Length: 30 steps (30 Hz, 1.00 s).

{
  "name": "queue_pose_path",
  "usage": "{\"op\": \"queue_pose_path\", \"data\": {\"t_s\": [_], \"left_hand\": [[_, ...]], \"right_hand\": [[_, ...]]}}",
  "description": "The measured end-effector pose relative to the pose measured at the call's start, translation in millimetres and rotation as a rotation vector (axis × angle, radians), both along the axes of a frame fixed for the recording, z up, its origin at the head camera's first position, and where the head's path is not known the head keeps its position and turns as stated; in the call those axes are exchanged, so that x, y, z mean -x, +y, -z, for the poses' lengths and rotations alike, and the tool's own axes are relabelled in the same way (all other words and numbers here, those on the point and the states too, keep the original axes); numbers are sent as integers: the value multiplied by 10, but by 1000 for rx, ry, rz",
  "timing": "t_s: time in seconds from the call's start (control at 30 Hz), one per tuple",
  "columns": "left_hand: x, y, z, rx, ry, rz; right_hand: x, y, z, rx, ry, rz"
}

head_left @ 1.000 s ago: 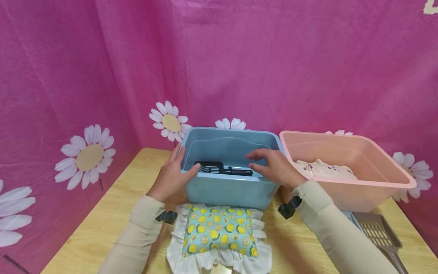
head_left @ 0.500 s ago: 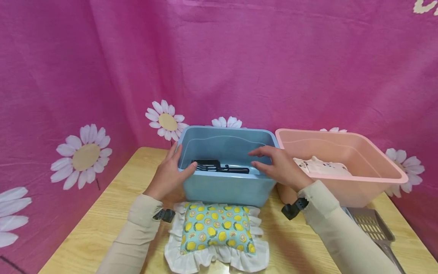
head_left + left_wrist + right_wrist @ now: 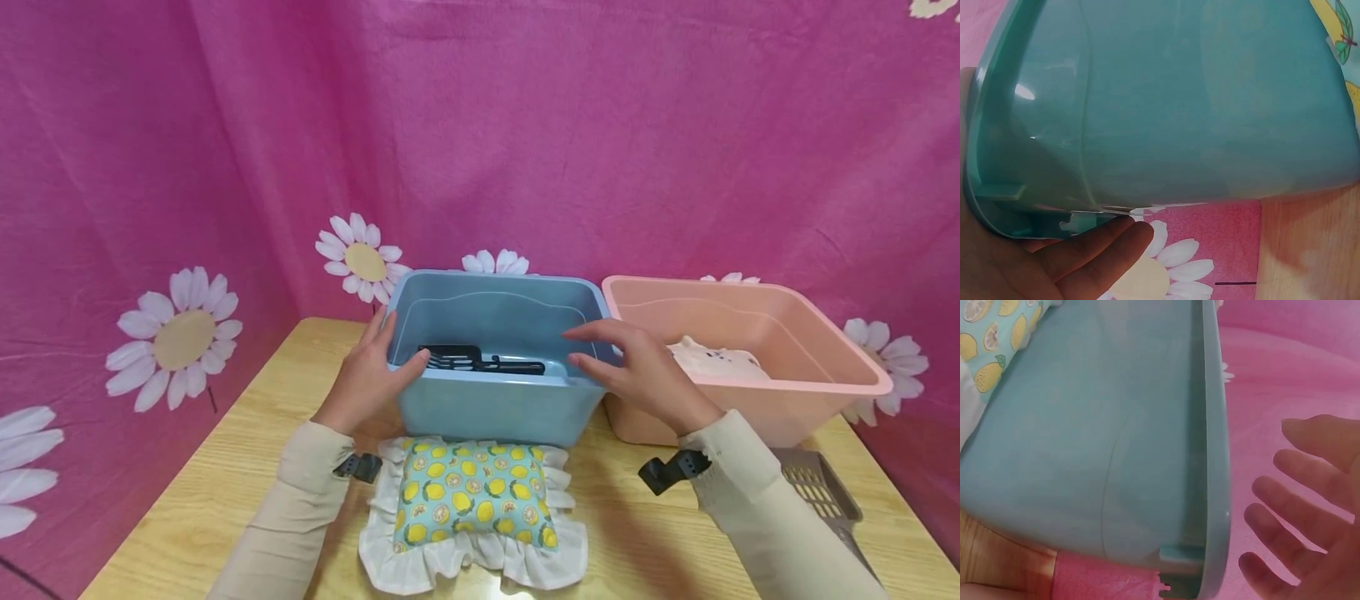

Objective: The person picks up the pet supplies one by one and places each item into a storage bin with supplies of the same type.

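Observation:
A blue plastic bin [image 3: 487, 408] stands on the table with a black slotted turner-like utensil [image 3: 510, 367] lying inside it. My left hand [image 3: 367, 371] holds the bin's front left corner, thumb over the front rim and fingers along the outer side. In the left wrist view, fingers [image 3: 1107, 256] bend round the rim's underside. Over the bin's right rim hovers my right hand [image 3: 645, 367], fingers spread and nothing between them. The right wrist view shows the right fingers [image 3: 1297, 519] apart from the rim. A lemon-print cushion [image 3: 476, 496] with white ruffles lies in front of the bin.
Right beside the blue bin is a pink bin [image 3: 735, 408] with a folded, white patterned cloth [image 3: 716, 362] in it. A grey-brown slotted scoop [image 3: 821, 487] lies at the table's right side. A pink flowered curtain [image 3: 525, 150] hangs behind.
My right hand has drawn back to the right, from above the inside of the blue bin to its right rim. The left hand keeps its place at the corner.

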<state>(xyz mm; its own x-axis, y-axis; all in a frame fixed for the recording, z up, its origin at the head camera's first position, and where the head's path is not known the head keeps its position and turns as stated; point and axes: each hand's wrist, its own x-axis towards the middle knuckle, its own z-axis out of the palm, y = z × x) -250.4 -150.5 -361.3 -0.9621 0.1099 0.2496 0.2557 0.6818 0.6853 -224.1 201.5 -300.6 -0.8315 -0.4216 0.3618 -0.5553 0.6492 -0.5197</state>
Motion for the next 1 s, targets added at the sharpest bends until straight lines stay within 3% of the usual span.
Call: {"op": "queue_pose_path", "data": {"t_s": [0.43,0.73,1.0], "left_hand": [[26,10,-15,-15,5,8],[40,6,-10,-17,-10,-2],[15,-2,1,5,-6,1]], "right_hand": [[-263,170,15,30,229,19],[-442,339,71,22,249,3],[-637,482,161,36,263,60]]}}
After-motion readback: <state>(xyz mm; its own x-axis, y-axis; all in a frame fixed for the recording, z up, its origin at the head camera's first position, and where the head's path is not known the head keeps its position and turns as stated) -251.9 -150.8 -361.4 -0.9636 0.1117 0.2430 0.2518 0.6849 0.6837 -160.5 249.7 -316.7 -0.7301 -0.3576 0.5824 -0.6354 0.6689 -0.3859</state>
